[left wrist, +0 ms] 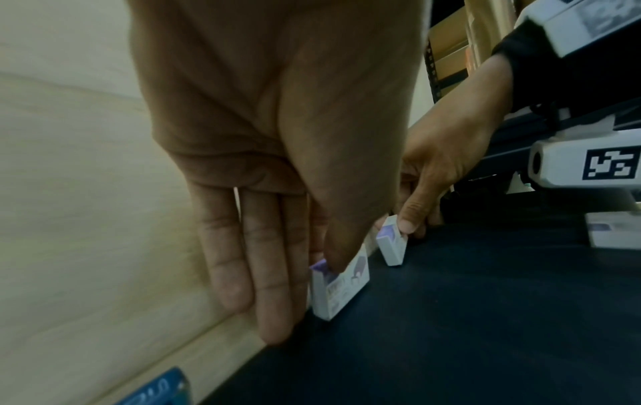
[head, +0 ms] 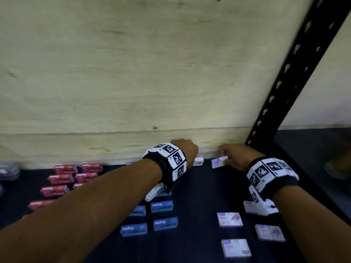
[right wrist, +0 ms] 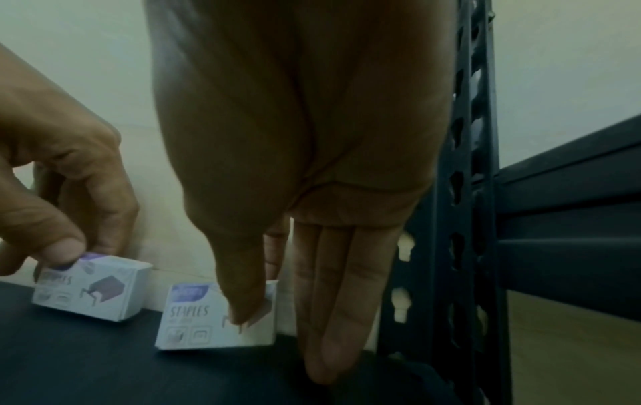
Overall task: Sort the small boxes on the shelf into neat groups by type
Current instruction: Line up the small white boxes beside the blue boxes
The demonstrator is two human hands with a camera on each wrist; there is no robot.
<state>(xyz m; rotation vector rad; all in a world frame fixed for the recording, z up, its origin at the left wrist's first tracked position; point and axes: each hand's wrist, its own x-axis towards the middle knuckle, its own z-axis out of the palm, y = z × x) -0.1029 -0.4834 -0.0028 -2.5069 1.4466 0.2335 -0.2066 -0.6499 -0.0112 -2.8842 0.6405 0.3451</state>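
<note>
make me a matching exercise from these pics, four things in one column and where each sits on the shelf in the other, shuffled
Things:
1. red boxes
2. blue boxes
3. left hand
4. right hand

Places or states:
A. middle of the shelf, between the arms
B. pinching the white-and-purple box nearest the black upright
C. far left group
D. pinching the white-and-purple box by the wooden back wall, beside the other hand's box

Pairs: 1-C, 2-A, 3-D, 4-B

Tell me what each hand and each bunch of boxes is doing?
left hand: pinching a white-purple box by the wall.
right hand: pinching another white-purple box, tilted up.
red boxes: lying in rows, left.
blue boxes: lying grouped, middle.
other white-purple boxes: lying flat, right.
</note>
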